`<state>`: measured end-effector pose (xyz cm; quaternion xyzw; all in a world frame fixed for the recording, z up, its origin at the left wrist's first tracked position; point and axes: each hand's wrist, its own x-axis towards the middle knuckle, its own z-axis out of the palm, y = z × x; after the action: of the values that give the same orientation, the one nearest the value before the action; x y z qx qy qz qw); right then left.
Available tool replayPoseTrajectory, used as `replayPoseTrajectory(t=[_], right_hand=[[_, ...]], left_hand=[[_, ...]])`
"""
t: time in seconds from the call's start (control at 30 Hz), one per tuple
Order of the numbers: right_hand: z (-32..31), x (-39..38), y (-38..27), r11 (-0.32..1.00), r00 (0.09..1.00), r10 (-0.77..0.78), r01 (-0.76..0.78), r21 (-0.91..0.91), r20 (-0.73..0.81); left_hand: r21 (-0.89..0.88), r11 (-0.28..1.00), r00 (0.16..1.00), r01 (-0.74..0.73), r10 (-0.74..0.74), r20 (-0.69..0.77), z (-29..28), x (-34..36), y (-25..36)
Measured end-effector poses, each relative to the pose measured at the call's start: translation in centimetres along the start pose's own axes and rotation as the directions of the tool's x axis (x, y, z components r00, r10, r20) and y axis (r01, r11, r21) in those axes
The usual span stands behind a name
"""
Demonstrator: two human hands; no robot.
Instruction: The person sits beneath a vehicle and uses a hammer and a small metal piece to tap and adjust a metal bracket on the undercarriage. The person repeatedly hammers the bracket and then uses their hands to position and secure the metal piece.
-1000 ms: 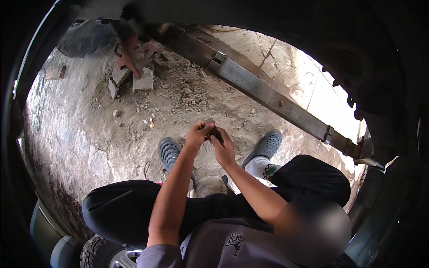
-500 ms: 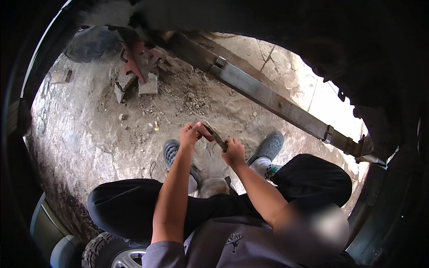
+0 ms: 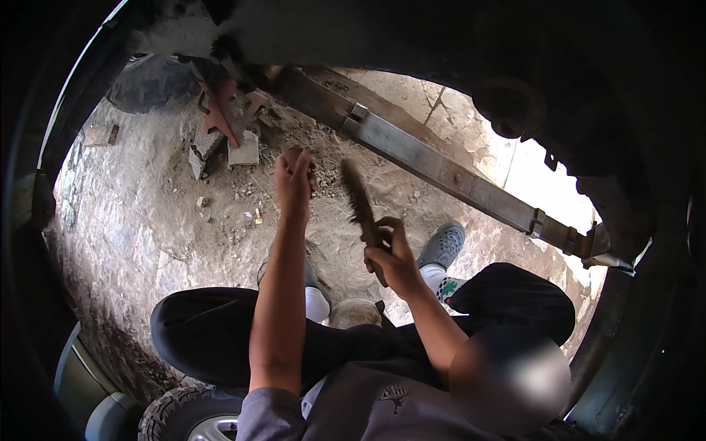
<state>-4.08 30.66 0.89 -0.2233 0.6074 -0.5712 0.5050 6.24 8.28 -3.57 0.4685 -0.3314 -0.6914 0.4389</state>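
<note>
My left hand (image 3: 295, 178) is raised over the dirt floor, fingers curled round a small dark object I cannot make out, largely hidden by the hand. My right hand (image 3: 393, 261) grips a dark wire brush (image 3: 356, 192) by its handle, bristles turned left toward my left hand, with a gap between them. Both hands are above the ground between my grey clogs (image 3: 443, 248).
A long metal bar (image 3: 448, 169) crosses diagonally beyond my hands. A red metal stand (image 3: 220, 117) is beside broken concrete blocks (image 3: 243, 149) and rubble. Dark vehicle underside (image 3: 368, 33) arches above; a tyre (image 3: 163, 419) lies behind my left knee.
My hands, together earlier, have moved apart. My left hand has risen away from my body; my right hand has moved rightward and now holds the brush raised at a steep angle.
</note>
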Motion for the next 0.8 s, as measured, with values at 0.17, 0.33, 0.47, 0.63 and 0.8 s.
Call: replayPoseTrajectory(t=[0.17, 0.33, 0.47, 0.63, 0.8], right_hand=[[0.7, 1.6, -6.0, 0.899, 0.973, -0.175, 0.097, -0.427, -0.149], [3.0, 5.2, -6.2, 0.619, 0.887, -0.431, 0.157, -0.769, -0.166], [6.2, 8.6, -6.8, 0.551, 0.851, -0.481, 0.107, -0.828, -0.211], [4.4, 15.5, -9.5, 0.578, 0.899, -0.345, -0.021, -0.816, -0.268], [3.4, 11.7, -8.7, 0.579, 0.896, -0.406, 0.097, -0.809, -0.183]], left_hand=[[0.161, 0.983, 0.983, -0.088, 0.059, 0.175, 4.2, -0.5, 1.6], [0.326, 0.933, 0.988, -0.152, 0.133, 0.079, 4.3, 0.3, 0.9], [0.357, 0.920, 0.987, -0.160, 0.143, 0.073, 4.1, 0.4, 1.0], [0.336, 0.930, 0.988, -0.146, 0.120, 0.097, 4.9, -0.1, 1.2], [0.335, 0.933, 0.991, -0.129, 0.108, 0.081, 3.6, 0.8, 1.0]])
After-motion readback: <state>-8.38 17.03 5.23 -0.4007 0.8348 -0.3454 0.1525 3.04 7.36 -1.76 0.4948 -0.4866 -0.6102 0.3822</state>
